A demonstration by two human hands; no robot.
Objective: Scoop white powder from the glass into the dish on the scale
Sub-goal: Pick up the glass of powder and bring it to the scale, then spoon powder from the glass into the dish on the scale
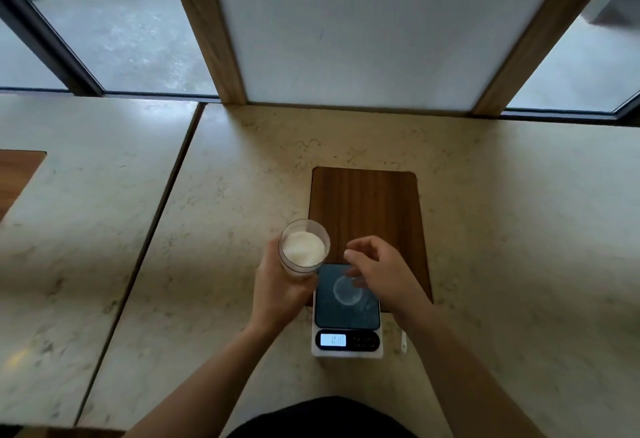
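Note:
A clear glass (pixel 302 267) holding white powder (pixel 304 247) is in my left hand (pixel 280 294), which grips it around the side just left of the scale. The white scale (pixel 348 351) has a dark platform and a lit display. On the platform sits a small clear round dish (pixel 346 294). My right hand (pixel 384 271) hovers over the dish's far right edge with its fingers spread and curled downward, and nothing shows in it. Whether the fingertips touch the dish is unclear through the blur.
The scale stands on the near end of a dark wooden inlay (pixel 363 202) set into the pale stone table (pixel 221 216). A small white utensil (pixel 403 342) lies on the table right of the scale. A table seam (pixel 156 216) runs diagonally at left; windows and a panel stand behind.

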